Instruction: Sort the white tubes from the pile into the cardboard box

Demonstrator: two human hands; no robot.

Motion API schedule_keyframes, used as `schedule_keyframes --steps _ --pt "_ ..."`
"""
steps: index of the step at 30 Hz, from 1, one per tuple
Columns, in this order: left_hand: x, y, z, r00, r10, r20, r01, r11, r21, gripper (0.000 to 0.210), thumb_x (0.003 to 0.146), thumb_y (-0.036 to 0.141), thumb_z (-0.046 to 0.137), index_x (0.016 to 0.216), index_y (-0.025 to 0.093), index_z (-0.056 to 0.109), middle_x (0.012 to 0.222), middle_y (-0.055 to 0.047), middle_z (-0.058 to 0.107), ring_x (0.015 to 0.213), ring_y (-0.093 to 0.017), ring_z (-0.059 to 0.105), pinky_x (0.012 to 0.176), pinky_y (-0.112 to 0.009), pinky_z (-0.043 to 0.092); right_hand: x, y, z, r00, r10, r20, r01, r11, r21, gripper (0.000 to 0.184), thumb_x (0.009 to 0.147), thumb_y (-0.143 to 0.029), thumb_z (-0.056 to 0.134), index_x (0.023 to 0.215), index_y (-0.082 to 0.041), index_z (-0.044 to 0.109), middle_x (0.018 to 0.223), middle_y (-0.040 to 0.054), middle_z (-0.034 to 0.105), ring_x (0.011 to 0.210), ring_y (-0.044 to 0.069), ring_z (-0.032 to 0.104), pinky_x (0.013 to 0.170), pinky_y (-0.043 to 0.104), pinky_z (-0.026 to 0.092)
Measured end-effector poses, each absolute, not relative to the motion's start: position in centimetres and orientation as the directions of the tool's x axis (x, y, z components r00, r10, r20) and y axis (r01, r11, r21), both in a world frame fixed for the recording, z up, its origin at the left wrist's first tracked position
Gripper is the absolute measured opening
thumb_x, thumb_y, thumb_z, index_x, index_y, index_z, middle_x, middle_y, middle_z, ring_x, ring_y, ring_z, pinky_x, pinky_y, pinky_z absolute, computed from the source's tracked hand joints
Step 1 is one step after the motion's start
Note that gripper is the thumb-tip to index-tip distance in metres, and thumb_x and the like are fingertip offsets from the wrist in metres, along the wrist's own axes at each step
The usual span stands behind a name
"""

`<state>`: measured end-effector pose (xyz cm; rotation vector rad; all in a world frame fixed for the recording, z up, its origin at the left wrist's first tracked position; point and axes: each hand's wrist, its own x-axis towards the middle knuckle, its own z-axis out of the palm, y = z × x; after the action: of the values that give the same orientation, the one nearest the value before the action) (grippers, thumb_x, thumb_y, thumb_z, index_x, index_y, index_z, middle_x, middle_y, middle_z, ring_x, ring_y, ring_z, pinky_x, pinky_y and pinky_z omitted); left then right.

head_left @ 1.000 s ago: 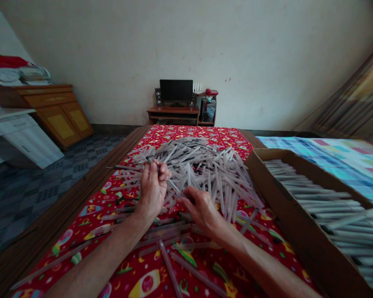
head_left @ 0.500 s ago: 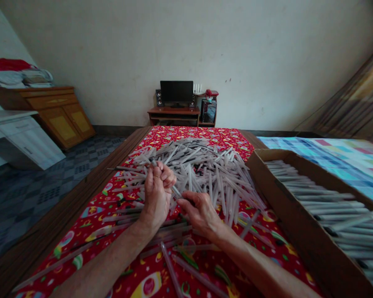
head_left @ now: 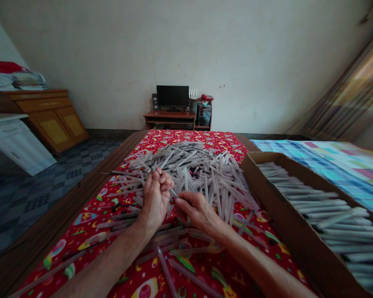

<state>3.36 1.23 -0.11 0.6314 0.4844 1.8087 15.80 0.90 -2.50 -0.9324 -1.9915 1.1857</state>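
A thin grey pen-like stick [head_left: 173, 193] runs slantwise between my two hands over the red patterned cloth. My left hand [head_left: 157, 190] is closed around its upper part, and a dark end pokes out past the thumb. Lower down, my right hand [head_left: 195, 210] pinches the other end between thumb and fingers, which cover that tip. Just beyond both hands spreads a heap of translucent plastic tubes [head_left: 202, 178], some with dark parts. More loose tubes [head_left: 166, 269] lie under my forearms.
To the right stands a long open cardboard box [head_left: 282, 205] with many similar pen-like sticks [head_left: 332, 211] stacked inside. The red cloth [head_left: 90, 231] covers the brown-edged table [head_left: 112, 165]. Beyond are a desk with a monitor [head_left: 173, 96] and, at left, a wooden cabinet [head_left: 54, 120].
The view has turned slightly to the right. Both hands keep hold of the stick, with little visible movement along it.
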Motion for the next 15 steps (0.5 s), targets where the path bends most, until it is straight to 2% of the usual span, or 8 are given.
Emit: schedule_keyframes --steps 3,8,10,12,15 --pt "3.6 1.2 -0.4 -0.232 0.961 0.149 -0.747 -0.274 0.606 0.022 0.078 0.03 0.063 0.071 0.016 0.047 0.059 0.006 0.037 0.048 -0.005 0.033 0.048 -0.016 0.033 15.9 1.0 -2.9 -0.528 0.825 0.202 0.276 0.391 -0.878 0.029 0.087 -0.028 0.042 0.063 -0.015 0.049 0.056 -0.0007 0.055 0.051 0.008 0.051 0.053 0.018 0.038" --pt "3.8 0.8 -0.3 -0.24 0.96 0.147 -0.758 -0.279 0.589 0.023 0.078 0.029 0.063 0.07 0.016 0.046 0.057 0.007 0.034 0.046 -0.004 0.031 0.046 -0.016 0.032 15.3 0.3 -3.0 -0.577 0.813 0.081 0.097 0.166 -0.981 0.023 0.088 -0.028 0.037 0.073 -0.015 0.05 0.055 -0.0011 0.056 0.047 0.01 0.056 0.046 0.019 0.043" --pt "3.8 0.8 -0.2 -0.221 0.964 0.145 -0.768 -0.264 0.584 0.022 0.079 0.028 0.062 0.07 0.016 0.046 0.057 0.007 0.034 0.046 -0.004 0.031 0.045 -0.016 0.032 15.2 0.0 -2.8 -0.586 0.804 0.1 0.041 0.153 -0.987 0.019 0.087 -0.026 0.038 0.088 -0.015 0.055 0.055 -0.0024 0.055 0.047 0.01 0.056 0.045 0.019 0.044" --pt "3.7 0.7 0.0 -0.208 0.967 0.148 -0.771 -0.255 0.584 0.022 0.078 0.026 0.063 0.07 0.015 0.046 0.057 0.007 0.034 0.046 -0.004 0.031 0.045 -0.016 0.032 15.2 -0.1 -2.5 -0.61 0.785 0.113 -0.009 0.135 -0.991 0.027 0.087 -0.024 0.039 0.109 -0.016 0.052 0.056 -0.0034 0.055 0.046 0.01 0.055 0.045 0.02 0.045" --pt "3.6 0.7 0.1 -0.209 0.966 0.15 -0.765 -0.257 0.591 0.021 0.079 0.024 0.062 0.069 0.015 0.046 0.056 0.007 0.034 0.046 -0.004 0.03 0.044 -0.016 0.032 15.3 -0.1 -2.5 -0.63 0.77 0.096 -0.058 0.076 -0.995 0.048 0.086 -0.022 0.041 0.134 -0.022 0.033 0.061 -0.0041 0.057 0.046 0.01 0.055 0.045 0.021 0.046"
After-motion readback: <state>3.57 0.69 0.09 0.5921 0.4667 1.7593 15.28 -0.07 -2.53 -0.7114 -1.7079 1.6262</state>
